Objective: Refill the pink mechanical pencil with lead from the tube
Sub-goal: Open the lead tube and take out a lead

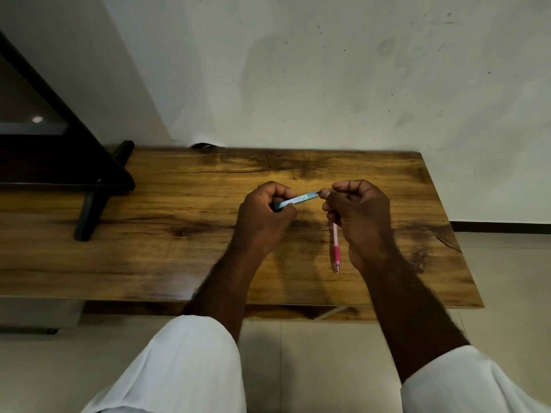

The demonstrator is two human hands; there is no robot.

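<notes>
Sleeves nearest; left grip clasps tube; right grip clasps pink pencil, pinches tube end.

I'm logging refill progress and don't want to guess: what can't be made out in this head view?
Head view, the lead tube: the right hand covers its tip, so capped or open cannot be told.
Its other end: buried in the grip of the left hand.
The pink pencil: top end hidden inside the right hand; cap on or off unknown.
Any loose lead: too thin to see.
</notes>
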